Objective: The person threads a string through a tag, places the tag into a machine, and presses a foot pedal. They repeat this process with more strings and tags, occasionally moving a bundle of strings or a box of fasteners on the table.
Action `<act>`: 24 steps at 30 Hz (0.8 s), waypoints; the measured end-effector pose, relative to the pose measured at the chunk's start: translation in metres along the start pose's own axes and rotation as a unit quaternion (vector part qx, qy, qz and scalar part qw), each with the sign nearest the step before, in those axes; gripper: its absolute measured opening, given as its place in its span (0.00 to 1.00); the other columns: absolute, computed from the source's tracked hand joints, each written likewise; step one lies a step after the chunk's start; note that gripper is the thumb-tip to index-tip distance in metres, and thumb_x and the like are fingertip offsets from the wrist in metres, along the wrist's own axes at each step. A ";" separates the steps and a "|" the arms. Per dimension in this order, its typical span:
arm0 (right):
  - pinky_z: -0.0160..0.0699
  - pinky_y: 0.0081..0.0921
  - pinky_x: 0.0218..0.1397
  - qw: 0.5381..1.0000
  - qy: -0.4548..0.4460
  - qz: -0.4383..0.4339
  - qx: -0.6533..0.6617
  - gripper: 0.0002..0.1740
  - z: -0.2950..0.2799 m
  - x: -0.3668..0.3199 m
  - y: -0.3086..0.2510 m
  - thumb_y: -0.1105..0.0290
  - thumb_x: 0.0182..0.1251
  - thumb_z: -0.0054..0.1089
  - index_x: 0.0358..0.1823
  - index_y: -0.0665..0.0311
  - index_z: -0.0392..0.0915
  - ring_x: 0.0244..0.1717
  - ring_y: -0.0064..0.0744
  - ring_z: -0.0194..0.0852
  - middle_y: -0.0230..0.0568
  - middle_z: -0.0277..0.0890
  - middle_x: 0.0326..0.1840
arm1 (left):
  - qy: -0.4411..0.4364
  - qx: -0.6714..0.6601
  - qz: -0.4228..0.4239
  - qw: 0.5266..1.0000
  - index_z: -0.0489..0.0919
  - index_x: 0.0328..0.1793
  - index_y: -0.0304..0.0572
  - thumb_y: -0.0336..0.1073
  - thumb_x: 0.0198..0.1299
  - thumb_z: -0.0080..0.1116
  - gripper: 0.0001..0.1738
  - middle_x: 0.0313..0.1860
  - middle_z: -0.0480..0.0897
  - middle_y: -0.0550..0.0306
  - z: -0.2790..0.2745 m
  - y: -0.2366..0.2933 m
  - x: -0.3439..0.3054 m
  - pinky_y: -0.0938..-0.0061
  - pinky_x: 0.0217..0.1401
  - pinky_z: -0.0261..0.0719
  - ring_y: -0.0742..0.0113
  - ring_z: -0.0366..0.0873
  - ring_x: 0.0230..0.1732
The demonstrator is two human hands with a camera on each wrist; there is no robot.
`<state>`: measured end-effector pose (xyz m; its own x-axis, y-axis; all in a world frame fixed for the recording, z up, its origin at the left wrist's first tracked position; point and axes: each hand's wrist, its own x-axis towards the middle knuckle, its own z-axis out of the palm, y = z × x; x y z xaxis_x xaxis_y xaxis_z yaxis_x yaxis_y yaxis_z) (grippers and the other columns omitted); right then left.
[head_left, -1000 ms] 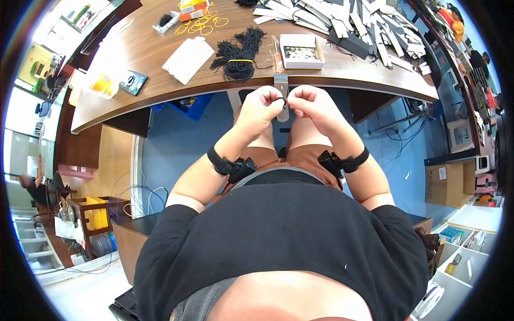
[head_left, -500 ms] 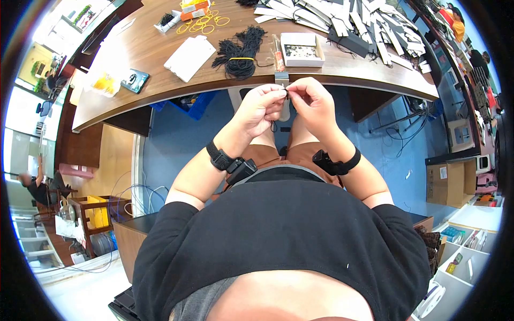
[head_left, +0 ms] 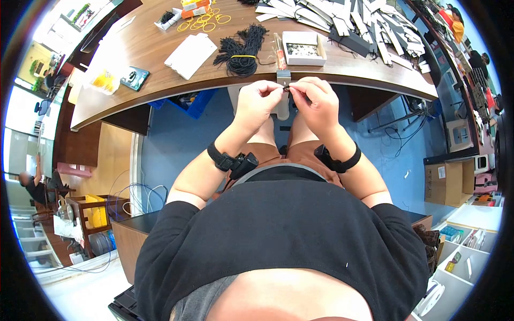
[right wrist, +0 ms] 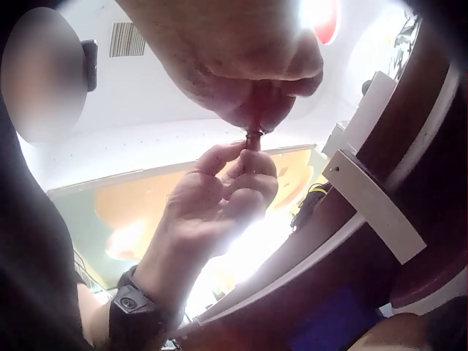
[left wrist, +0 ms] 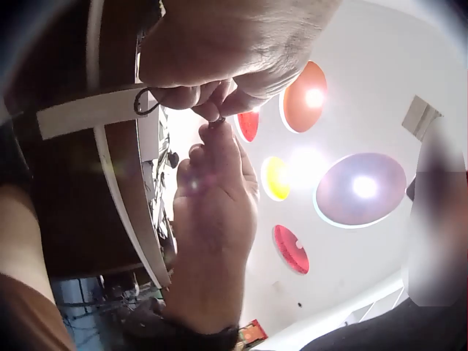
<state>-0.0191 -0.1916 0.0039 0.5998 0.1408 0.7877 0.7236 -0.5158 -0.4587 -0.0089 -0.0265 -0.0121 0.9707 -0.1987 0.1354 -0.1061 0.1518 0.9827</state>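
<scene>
Between the fingertips, just in front of the table edge, is a thin black cord [left wrist: 137, 102]; its loop sticks out beside the fingers in the left wrist view. My left hand [head_left: 256, 104] pinches the cord between thumb and forefinger. From the other side, my right hand [head_left: 320, 107] pinches at the same spot, fingertips almost meeting. Most of what lies between them is hidden by the fingers. Close beyond the fingertips, a metal bracket [head_left: 284, 76] sits on the table edge. Farther back lies a bundle of black cords [head_left: 239, 61] with a yellow band round it.
An open white box [head_left: 304, 60] of small pieces stands on the table [head_left: 160, 45], right of the bundle. A pile of white and black strips [head_left: 369, 27] covers the back right. Left lie a white card box [head_left: 190, 56], yellow rubber bands [head_left: 206, 22] and a phone-sized box [head_left: 135, 79].
Both hands have moved slightly up toward the table edge. The right hand has turned, and the left fingers, opened out half a second ago, have drawn in again.
</scene>
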 end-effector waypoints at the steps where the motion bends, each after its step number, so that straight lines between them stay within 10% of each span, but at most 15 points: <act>1: 0.73 0.21 0.34 0.998 0.009 -0.041 -0.051 0.06 -0.002 0.001 0.000 0.79 0.52 0.64 0.33 0.67 0.80 0.31 0.27 0.75 0.41 0.77 0.32 | -0.001 0.027 0.032 0.999 0.82 0.39 0.33 0.28 0.57 0.58 0.06 0.29 0.80 0.64 0.000 -0.001 0.000 0.86 0.30 0.68 0.83 0.70 0.27; 4: 0.71 0.19 0.31 0.997 0.005 -0.048 -0.053 0.05 -0.004 0.002 0.000 0.79 0.52 0.63 0.31 0.65 0.78 0.28 0.28 0.74 0.39 0.76 0.29 | -0.012 0.040 0.063 0.997 0.82 0.40 0.32 0.28 0.57 0.59 0.07 0.29 0.81 0.64 0.000 -0.001 0.001 0.86 0.33 0.70 0.83 0.71 0.29; 8: 0.70 0.17 0.31 0.980 -0.017 0.152 0.124 0.03 -0.006 -0.005 0.000 0.78 0.56 0.62 0.33 0.65 0.78 0.27 0.20 0.72 0.33 0.76 0.28 | -0.030 0.017 0.040 0.999 0.81 0.41 0.32 0.27 0.57 0.59 0.08 0.30 0.81 0.64 0.005 0.004 -0.002 0.86 0.34 0.71 0.84 0.72 0.31; 20: 0.66 0.13 0.35 0.726 -0.024 0.438 0.530 0.09 -0.015 -0.006 0.018 0.71 0.64 0.58 0.42 0.68 0.78 0.27 0.14 0.66 0.31 0.78 0.33 | -0.027 0.086 0.057 0.994 0.81 0.40 0.32 0.27 0.57 0.60 0.06 0.29 0.79 0.66 0.006 0.005 0.000 0.88 0.32 0.69 0.84 0.71 0.29; 24: 0.69 0.14 0.39 0.872 -0.127 0.334 0.335 0.08 -0.006 -0.003 0.014 0.76 0.62 0.58 0.43 0.69 0.78 0.33 0.15 0.70 0.32 0.77 0.34 | -0.028 0.085 0.068 0.994 0.81 0.40 0.33 0.27 0.57 0.60 0.06 0.30 0.80 0.64 0.006 0.003 0.001 0.87 0.33 0.70 0.83 0.71 0.30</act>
<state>-0.0127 -0.2044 -0.0021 0.9587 0.2241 0.1749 0.1698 0.0422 -0.9846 -0.0099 -0.0325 -0.0087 0.9320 -0.2421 0.2698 -0.2741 0.0165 0.9616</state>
